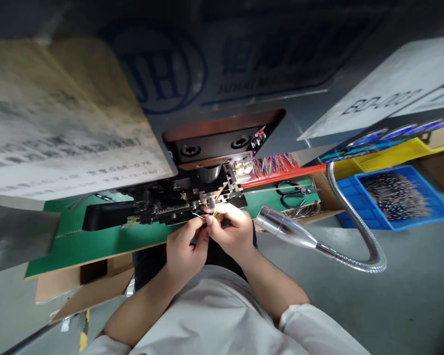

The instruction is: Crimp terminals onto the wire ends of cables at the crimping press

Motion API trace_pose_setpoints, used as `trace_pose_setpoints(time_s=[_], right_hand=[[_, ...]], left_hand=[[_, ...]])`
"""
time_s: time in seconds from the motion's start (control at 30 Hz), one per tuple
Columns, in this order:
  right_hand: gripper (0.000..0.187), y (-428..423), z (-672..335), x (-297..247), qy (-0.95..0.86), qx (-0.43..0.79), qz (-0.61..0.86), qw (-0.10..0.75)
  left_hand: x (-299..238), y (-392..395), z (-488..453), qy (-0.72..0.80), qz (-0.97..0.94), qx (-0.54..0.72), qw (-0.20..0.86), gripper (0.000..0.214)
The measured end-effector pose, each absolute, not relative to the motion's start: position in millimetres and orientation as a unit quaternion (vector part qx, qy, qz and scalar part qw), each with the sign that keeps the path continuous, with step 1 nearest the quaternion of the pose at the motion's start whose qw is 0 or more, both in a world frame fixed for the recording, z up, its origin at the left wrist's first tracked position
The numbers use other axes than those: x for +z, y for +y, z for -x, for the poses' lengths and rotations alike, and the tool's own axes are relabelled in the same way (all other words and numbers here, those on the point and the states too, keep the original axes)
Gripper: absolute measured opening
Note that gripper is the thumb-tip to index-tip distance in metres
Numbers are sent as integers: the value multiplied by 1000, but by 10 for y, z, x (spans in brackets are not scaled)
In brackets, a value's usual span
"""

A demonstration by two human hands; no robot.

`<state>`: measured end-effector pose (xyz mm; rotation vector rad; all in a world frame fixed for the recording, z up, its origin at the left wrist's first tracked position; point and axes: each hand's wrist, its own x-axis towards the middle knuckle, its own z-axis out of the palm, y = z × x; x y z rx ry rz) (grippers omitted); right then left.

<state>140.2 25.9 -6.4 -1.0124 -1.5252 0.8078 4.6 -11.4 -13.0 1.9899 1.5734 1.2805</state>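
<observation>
My left hand and my right hand meet in front of a black crimping machine, fingertips pinched close together. Between them, thin wires with yellow and white ends show, partly hidden by my fingers. A small blue piece is just visible inside my left hand, too hidden to name. The wire ends sit right by the machine's metal jaws. Whether they touch the jaws cannot be told. The machine stands on a green mat.
Black scissors lie on the mat beyond a red strip holding multicoloured wires. A chrome gooseneck lamp reaches in at the right. Further right stand a blue crate of wires and a yellow tray. Printed paper hangs upper left.
</observation>
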Motion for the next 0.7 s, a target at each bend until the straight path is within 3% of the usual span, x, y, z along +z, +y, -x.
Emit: trace_pose_setpoints(time_s=[0.7], right_hand=[[13, 226, -1409, -62, -640, 325, 460, 523]], left_hand=[[-183, -114, -26, 546, -698, 438, 151, 21]])
